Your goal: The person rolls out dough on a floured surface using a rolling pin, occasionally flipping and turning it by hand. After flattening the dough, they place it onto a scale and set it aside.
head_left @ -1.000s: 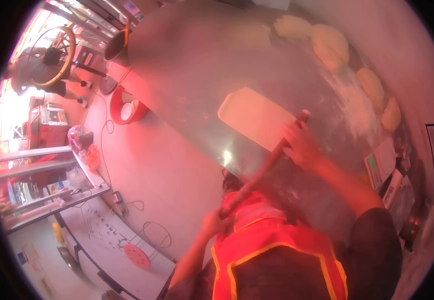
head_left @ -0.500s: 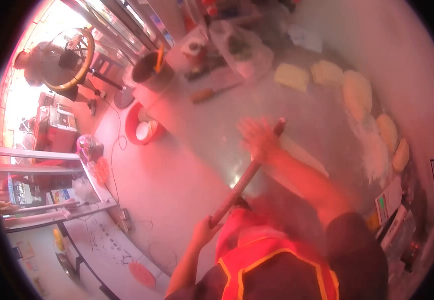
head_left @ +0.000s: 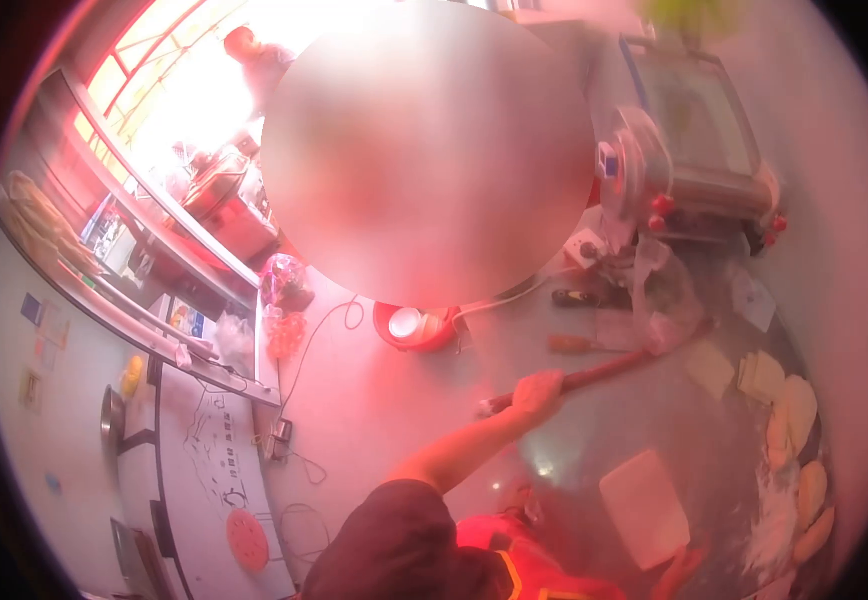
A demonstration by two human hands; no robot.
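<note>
My left hand point(head_left: 537, 393) is closed around a long wooden rolling pin point(head_left: 609, 373), near one end. The pin slants across the grey worktop point(head_left: 574, 450), its far end by a clear plastic bag point(head_left: 662, 300). A pale, flat, roughly rectangular sheet of dough point(head_left: 644, 508) lies in front of me. At its lower right corner is my right hand point(head_left: 679, 572), partly visible and blurred, with fingers stretched out at the dough's edge. Along the right side are folded dough pieces point(head_left: 760, 377), a larger dough piece point(head_left: 796, 412) and white flour point(head_left: 772, 530).
A wooden-handled tool point(head_left: 569, 344) lies behind the pin. Further back right stands a roller machine point(head_left: 699, 195). A red bucket point(head_left: 439, 330) with a white item inside stands beyond the worktop. A cable point(head_left: 299, 350) runs across the floor. Another person point(head_left: 254, 65) is in the background.
Both hands were on the rolling pin; the right has let go and moved down to the dough. The left has carried the pin forward, away from me. The camera view has swung left and up.
</note>
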